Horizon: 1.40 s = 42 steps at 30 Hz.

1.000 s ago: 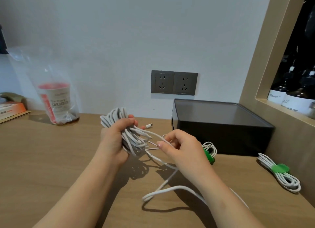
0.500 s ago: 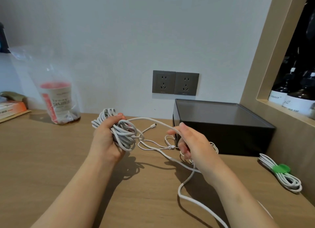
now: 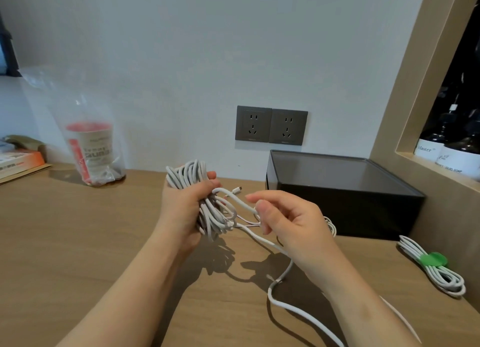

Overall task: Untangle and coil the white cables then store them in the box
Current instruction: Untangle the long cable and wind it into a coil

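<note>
My left hand (image 3: 181,209) grips a thick bundle of white cable loops (image 3: 192,175) held above the wooden table. My right hand (image 3: 288,222) pinches a loose strand (image 3: 233,194) of that cable just right of the bundle. The strand's free tail (image 3: 283,276) runs under my right wrist and trails down across the table toward me. A small plug (image 3: 237,189) pokes out behind the strand. The black box (image 3: 342,204) stands at the back right, top open. A coiled white cable with a green tie (image 3: 433,262) lies to the box's right.
Another white coil (image 3: 331,226) peeks out behind my right hand, in front of the box. A clear plastic bag with a red-lidded cup (image 3: 91,149) stands back left beside books (image 3: 18,162). Two wall sockets (image 3: 271,126) sit above the box. A shelf with dark bottles (image 3: 446,149) is on the right.
My right hand has come back in toward the bundle, drawing the loose strand into a loop close to my left hand. My left hand has kept its grip on the bundle.
</note>
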Each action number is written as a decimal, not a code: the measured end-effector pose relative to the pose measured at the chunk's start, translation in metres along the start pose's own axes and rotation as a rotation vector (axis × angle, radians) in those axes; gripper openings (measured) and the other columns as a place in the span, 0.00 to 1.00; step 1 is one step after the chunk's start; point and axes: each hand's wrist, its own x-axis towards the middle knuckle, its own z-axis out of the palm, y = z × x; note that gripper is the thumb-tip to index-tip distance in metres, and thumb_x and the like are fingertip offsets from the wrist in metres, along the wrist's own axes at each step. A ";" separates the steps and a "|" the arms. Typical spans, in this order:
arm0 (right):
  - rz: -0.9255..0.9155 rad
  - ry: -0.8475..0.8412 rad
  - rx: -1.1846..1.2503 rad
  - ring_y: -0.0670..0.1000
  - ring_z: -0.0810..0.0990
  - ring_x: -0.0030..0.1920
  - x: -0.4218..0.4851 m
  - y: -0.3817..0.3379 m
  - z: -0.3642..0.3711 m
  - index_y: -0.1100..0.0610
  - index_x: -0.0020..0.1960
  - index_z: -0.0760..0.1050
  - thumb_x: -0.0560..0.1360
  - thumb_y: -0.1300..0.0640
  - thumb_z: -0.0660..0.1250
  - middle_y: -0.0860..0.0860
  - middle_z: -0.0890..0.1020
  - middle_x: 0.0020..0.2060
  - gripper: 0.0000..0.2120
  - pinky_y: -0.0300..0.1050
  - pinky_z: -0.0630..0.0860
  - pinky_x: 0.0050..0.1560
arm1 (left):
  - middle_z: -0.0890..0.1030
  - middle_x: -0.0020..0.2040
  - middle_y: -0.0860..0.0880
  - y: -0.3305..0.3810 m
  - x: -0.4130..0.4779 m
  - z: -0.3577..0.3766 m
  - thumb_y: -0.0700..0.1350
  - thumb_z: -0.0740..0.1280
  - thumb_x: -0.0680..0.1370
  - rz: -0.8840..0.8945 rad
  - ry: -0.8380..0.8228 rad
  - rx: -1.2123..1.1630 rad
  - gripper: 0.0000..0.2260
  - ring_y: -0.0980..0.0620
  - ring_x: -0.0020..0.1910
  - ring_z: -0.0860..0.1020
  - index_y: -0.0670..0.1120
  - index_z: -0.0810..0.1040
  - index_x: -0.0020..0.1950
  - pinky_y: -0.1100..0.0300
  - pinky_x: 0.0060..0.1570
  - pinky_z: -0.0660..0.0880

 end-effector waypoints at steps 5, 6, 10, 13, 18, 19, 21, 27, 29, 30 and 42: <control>0.061 -0.102 -0.251 0.44 0.76 0.38 0.001 0.007 -0.001 0.43 0.38 0.79 0.73 0.48 0.67 0.45 0.79 0.34 0.05 0.35 0.72 0.35 | 0.78 0.27 0.49 0.002 0.001 -0.001 0.32 0.63 0.75 -0.135 -0.024 -0.153 0.06 0.55 0.25 0.79 0.41 0.78 0.44 0.61 0.32 0.80; 0.080 -0.100 -0.283 0.44 0.75 0.37 0.002 0.009 -0.001 0.45 0.38 0.79 0.72 0.46 0.67 0.46 0.79 0.33 0.06 0.36 0.72 0.35 | 0.78 0.27 0.49 0.002 0.001 -0.002 0.33 0.63 0.75 -0.160 -0.042 -0.184 0.06 0.54 0.25 0.79 0.42 0.78 0.44 0.61 0.32 0.80; 0.177 -0.074 -0.431 0.44 0.71 0.31 0.003 0.014 -0.002 0.52 0.37 0.76 0.65 0.34 0.65 0.47 0.74 0.29 0.21 0.42 0.70 0.34 | 0.77 0.28 0.49 0.001 0.000 -0.003 0.36 0.66 0.65 -0.274 -0.186 -0.292 0.09 0.53 0.27 0.78 0.43 0.79 0.43 0.61 0.32 0.79; 0.276 -0.078 -0.553 0.50 0.74 0.33 0.004 0.015 -0.004 0.56 0.37 0.74 0.51 0.22 0.54 0.51 0.75 0.30 0.39 0.51 0.75 0.38 | 0.78 0.30 0.49 0.001 0.000 -0.006 0.34 0.77 0.54 -0.335 -0.349 -0.360 0.17 0.51 0.28 0.79 0.42 0.81 0.41 0.61 0.30 0.79; 0.340 -0.098 -0.562 0.48 0.72 0.32 0.005 0.019 -0.010 0.56 0.36 0.73 0.51 0.22 0.53 0.50 0.73 0.29 0.38 0.46 0.71 0.35 | 0.78 0.32 0.50 0.001 -0.001 -0.010 0.34 0.79 0.54 -0.358 -0.570 -0.454 0.19 0.52 0.29 0.79 0.42 0.81 0.42 0.62 0.31 0.79; 0.350 -0.100 -0.537 0.47 0.71 0.31 0.006 0.020 -0.011 0.56 0.35 0.71 0.53 0.24 0.55 0.49 0.72 0.29 0.35 0.44 0.69 0.35 | 0.79 0.33 0.49 0.001 0.000 -0.011 0.34 0.78 0.58 -0.383 -0.603 -0.491 0.16 0.51 0.30 0.80 0.41 0.81 0.44 0.61 0.33 0.79; 0.364 -0.096 -0.487 0.46 0.70 0.30 0.007 0.023 -0.015 0.56 0.34 0.70 0.58 0.27 0.58 0.49 0.70 0.27 0.30 0.42 0.68 0.34 | 0.81 0.38 0.45 0.003 0.001 -0.014 0.34 0.70 0.69 -0.426 -0.615 -0.552 0.10 0.47 0.37 0.81 0.38 0.79 0.50 0.59 0.42 0.79; 0.379 -0.081 -0.466 0.46 0.70 0.30 0.008 0.034 -0.026 0.63 0.38 0.74 0.70 0.35 0.62 0.52 0.72 0.29 0.28 0.43 0.69 0.35 | 0.80 0.44 0.41 0.008 0.002 -0.022 0.37 0.62 0.76 -0.488 -0.509 -0.550 0.10 0.44 0.43 0.80 0.35 0.76 0.55 0.58 0.49 0.75; 0.376 -0.053 -0.469 0.47 0.70 0.30 0.007 0.032 -0.026 0.58 0.34 0.70 0.71 0.37 0.63 0.51 0.71 0.28 0.23 0.43 0.68 0.36 | 0.81 0.44 0.41 0.008 0.003 -0.023 0.37 0.61 0.77 -0.502 -0.514 -0.511 0.10 0.44 0.44 0.80 0.36 0.76 0.55 0.58 0.50 0.75; 0.364 -0.020 -0.470 0.47 0.70 0.31 0.007 0.030 -0.026 0.57 0.34 0.68 0.71 0.39 0.64 0.50 0.70 0.28 0.22 0.43 0.68 0.36 | 0.81 0.45 0.41 0.007 0.004 -0.024 0.38 0.61 0.77 -0.503 -0.523 -0.484 0.10 0.44 0.44 0.80 0.36 0.76 0.55 0.59 0.50 0.75; 0.140 0.105 -0.371 0.43 0.74 0.40 0.009 0.015 -0.019 0.51 0.42 0.73 0.80 0.52 0.56 0.44 0.76 0.37 0.10 0.36 0.70 0.40 | 0.76 0.29 0.45 -0.001 -0.012 -0.003 0.39 0.82 0.47 -0.391 -0.645 0.012 0.24 0.47 0.25 0.77 0.41 0.84 0.41 0.59 0.27 0.77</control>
